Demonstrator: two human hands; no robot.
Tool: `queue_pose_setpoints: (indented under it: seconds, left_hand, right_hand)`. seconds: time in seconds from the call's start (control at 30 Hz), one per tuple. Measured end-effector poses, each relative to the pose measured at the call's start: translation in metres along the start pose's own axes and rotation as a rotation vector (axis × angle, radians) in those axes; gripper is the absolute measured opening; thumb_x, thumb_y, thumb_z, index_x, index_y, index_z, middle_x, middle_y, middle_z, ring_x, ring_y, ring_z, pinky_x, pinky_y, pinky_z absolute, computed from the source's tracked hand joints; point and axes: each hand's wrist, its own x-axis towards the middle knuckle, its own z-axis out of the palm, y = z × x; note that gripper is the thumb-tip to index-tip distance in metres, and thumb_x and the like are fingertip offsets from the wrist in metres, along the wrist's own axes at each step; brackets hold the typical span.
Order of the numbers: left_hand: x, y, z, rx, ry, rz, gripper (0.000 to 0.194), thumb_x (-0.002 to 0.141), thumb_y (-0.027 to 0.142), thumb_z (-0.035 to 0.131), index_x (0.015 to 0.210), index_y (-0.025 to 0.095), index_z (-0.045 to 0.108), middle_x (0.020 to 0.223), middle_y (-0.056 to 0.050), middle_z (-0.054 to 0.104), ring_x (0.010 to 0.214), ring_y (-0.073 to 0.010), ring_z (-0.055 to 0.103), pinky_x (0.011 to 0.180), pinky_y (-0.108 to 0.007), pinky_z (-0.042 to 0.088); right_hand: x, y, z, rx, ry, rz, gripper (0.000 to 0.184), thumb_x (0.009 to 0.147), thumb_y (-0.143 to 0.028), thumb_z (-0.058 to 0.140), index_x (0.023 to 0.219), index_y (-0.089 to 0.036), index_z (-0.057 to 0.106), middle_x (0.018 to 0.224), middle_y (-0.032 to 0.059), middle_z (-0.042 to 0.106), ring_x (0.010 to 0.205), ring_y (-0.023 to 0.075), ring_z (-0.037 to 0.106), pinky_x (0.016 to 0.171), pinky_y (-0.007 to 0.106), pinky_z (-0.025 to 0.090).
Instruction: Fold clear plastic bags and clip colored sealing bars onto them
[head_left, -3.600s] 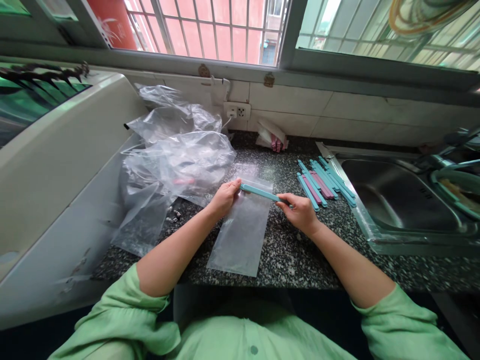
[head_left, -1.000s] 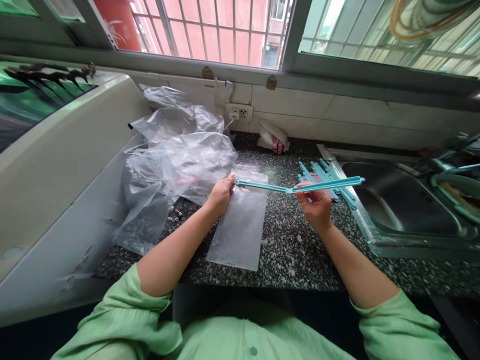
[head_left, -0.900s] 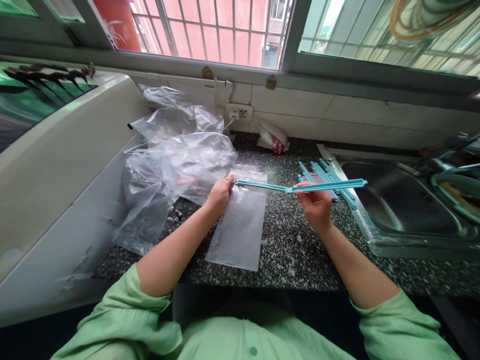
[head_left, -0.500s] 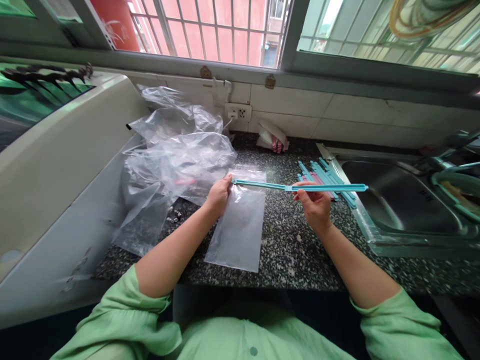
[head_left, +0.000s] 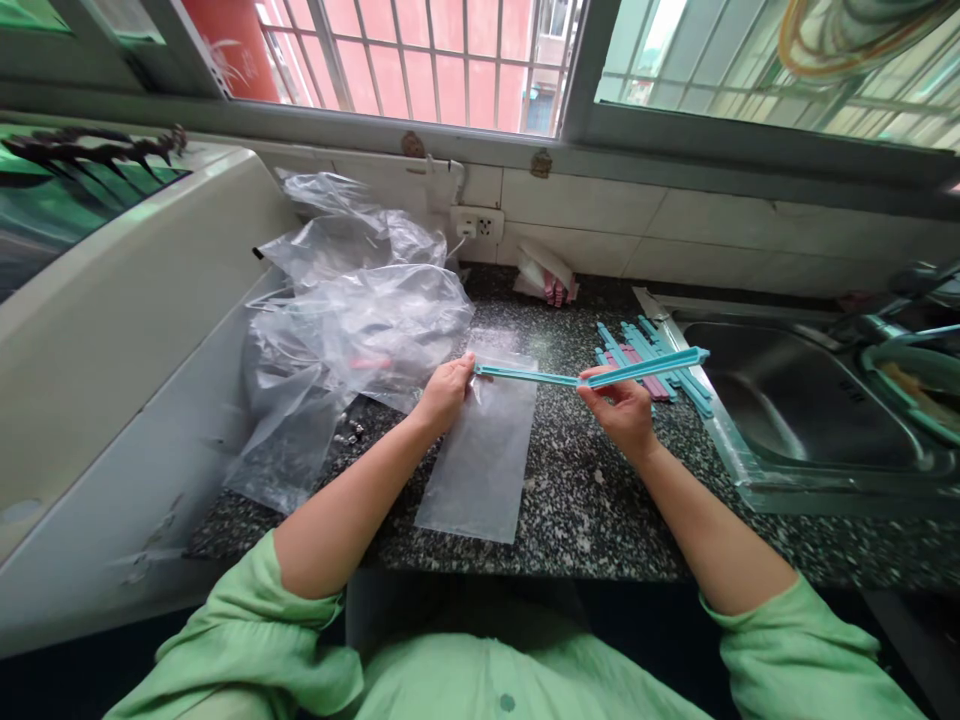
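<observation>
A long blue bag sealing clip (head_left: 529, 376), unfolded at its hinge, spans between my two hands. My left hand (head_left: 448, 390) pinches its left end over the upper part of a clear plastic bag (head_left: 480, 470); whether the fingers also grip the bag I cannot tell. My right hand (head_left: 621, 408) holds the clip near the hinge, and the other arm of the clip slants up to the right. The flat bag lies on the speckled counter (head_left: 570, 510), its top edge behind the clip. Beyond my right hand lies a pile of blue and pink sealing clips (head_left: 679, 378).
A heap of crumpled clear plastic bags (head_left: 375, 300) covers the counter at left, against a white appliance side (head_left: 172, 400). A steel sink (head_left: 795, 400) is at right. By the wall sit a small packet with pink clips (head_left: 544, 275) and a wall socket (head_left: 478, 225).
The clip's right arm has swung upward, so the clip is now bent at the hinge. My left hand has shifted slightly right, and the bag's upper part has moved a little with it.
</observation>
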Motion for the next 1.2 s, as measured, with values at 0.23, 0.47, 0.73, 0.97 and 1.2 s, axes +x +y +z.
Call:
queue_pose_setpoints:
  seconds: [0.23, 0.47, 0.73, 0.97, 1.2]
  left_hand:
    - [0.002, -0.002, -0.003, -0.001, 0.018, -0.066, 0.042, 0.073, 0.05, 0.055, 0.051, 0.014, 0.057, 0.038, 0.004, 0.036, 0.034, -0.0055, 0.026, 0.035, -0.022, 0.017]
    - [-0.001, -0.002, -0.002, -0.11, -0.152, -0.065, 0.025, 0.055, 0.034, 0.071, 0.065, 0.014, 0.06, 0.043, 0.006, 0.043, 0.037, -0.0039, 0.035, 0.038, -0.018, 0.024]
    - [-0.011, 0.001, 0.003, -0.168, -0.285, -0.113, 0.02, 0.055, 0.029, 0.07, 0.07, 0.018, 0.063, 0.049, 0.005, 0.045, 0.041, -0.0044, 0.036, 0.039, -0.019, 0.024]
    - [-0.015, -0.002, 0.01, -0.179, -0.358, -0.187, 0.031, 0.053, 0.036, 0.074, 0.072, 0.014, 0.066, 0.048, 0.005, 0.043, 0.042, -0.0037, 0.033, 0.04, -0.019, 0.022]
    - [-0.014, -0.005, 0.011, -0.218, -0.251, -0.27, 0.033, 0.048, 0.038, 0.078, 0.061, 0.012, 0.062, 0.046, 0.005, 0.043, 0.04, -0.0027, 0.034, 0.04, -0.018, 0.021]
  right_hand:
    - [0.003, 0.003, -0.004, -0.156, -0.039, -0.111, 0.012, 0.073, -0.031, 0.062, 0.074, -0.019, 0.064, 0.073, 0.0032, 0.068, 0.06, 0.015, 0.062, 0.057, 0.028, 0.054]
    - [0.005, 0.017, -0.008, -0.079, 0.253, 0.036, 0.02, 0.073, -0.035, 0.063, 0.081, -0.017, 0.065, 0.082, 0.0081, 0.069, 0.072, 0.0192, 0.066, 0.065, 0.032, 0.055]
    - [0.0, 0.018, 0.005, -0.078, 0.145, 0.054, 0.024, 0.071, -0.04, 0.064, 0.076, -0.017, 0.065, 0.073, 0.0059, 0.069, 0.061, 0.0174, 0.064, 0.058, 0.03, 0.055]
    - [-0.009, 0.0, 0.012, -0.007, 0.051, 0.047, 0.024, 0.072, -0.041, 0.063, 0.074, -0.018, 0.065, 0.075, 0.0056, 0.068, 0.062, 0.016, 0.063, 0.056, 0.028, 0.055]
    - [-0.009, -0.005, 0.013, 0.025, 0.052, 0.056, 0.021, 0.071, -0.039, 0.064, 0.073, -0.018, 0.064, 0.074, 0.0052, 0.067, 0.064, 0.0168, 0.064, 0.058, 0.029, 0.055]
